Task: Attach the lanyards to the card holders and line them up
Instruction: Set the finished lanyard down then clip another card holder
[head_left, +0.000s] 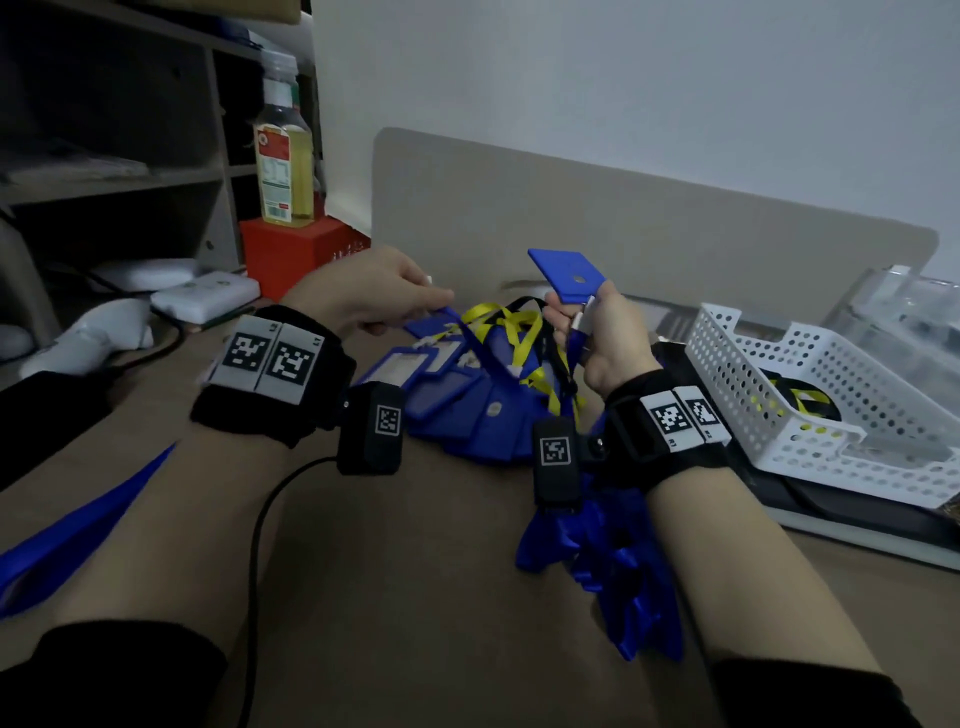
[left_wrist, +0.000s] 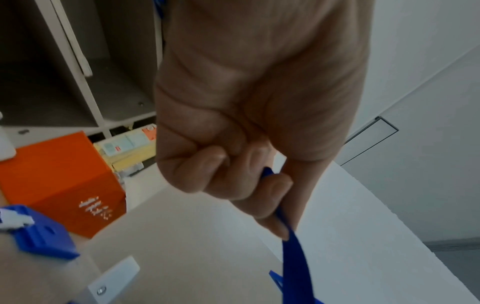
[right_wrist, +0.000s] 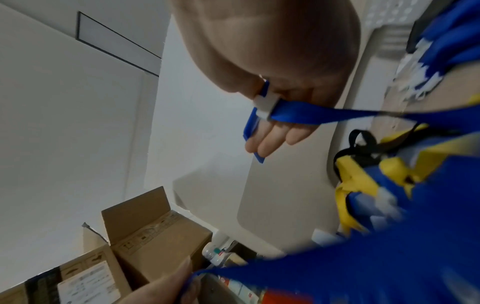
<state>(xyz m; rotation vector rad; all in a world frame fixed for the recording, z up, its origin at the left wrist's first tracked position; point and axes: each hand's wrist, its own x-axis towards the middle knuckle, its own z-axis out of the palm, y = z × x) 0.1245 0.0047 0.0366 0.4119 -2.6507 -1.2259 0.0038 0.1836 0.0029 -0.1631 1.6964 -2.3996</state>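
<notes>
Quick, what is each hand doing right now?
Left hand: pinches a blue lanyard.
Right hand: holds a blue card holder by its white clip.

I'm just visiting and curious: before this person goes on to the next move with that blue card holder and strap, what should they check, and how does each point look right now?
1. Flat blue plastic card holder held firmly: ok, the right hand grips its lower edge and it stands lifted off the desk.
2. Blue ribbon lanyard under control: ok, the left hand pinches it.
3. White clip at the holder: ok, it sits at the right fingers.
4. Clip fully latched through the holder: cannot tell, fingers hide it.
5. Strap free of the pile of blue card holders: not ok, it runs across the tangled yellow lanyards.
</notes>
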